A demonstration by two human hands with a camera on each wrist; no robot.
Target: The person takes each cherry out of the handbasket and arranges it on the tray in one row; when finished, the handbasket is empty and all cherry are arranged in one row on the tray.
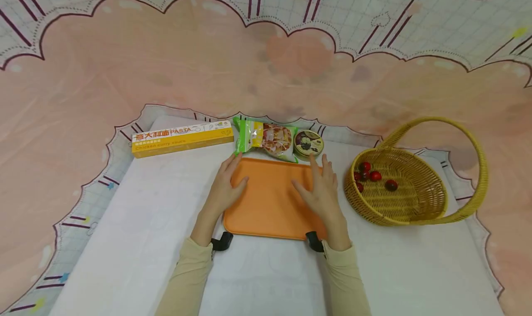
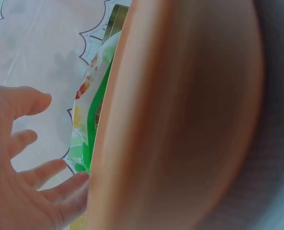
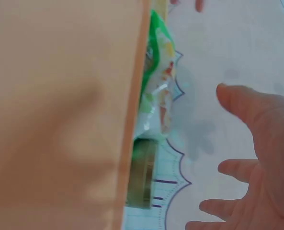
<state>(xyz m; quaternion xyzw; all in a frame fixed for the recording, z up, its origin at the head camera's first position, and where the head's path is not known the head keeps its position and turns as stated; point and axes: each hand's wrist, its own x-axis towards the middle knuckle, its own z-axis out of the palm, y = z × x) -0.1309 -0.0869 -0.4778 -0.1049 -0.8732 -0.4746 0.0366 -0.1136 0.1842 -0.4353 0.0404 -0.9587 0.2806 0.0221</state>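
Note:
An orange tray (image 1: 270, 200) lies on the white table between my two hands. Over its left edge is my left hand (image 1: 224, 189), fingers spread and holding nothing. My right hand (image 1: 322, 191) is over the tray's right side, its fingers also apart and bare of any object. In the left wrist view the left hand (image 2: 31, 177) shows loosely extended fingers beside the tray's rim (image 2: 113, 143). The right wrist view has the right hand (image 3: 256, 158) with thumb and fingers apart. Just behind the tray lie a green-and-white food packet (image 1: 270, 138) and a round tin (image 1: 308, 143).
A yellow pasta box (image 1: 183, 140) lies at the back left. To the right stands a wicker basket (image 1: 420, 209) with a tall arched handle, holding several small dark-red fruits (image 1: 375, 176). A patterned cloth (image 1: 187, 66) hangs behind the white table (image 1: 137, 237).

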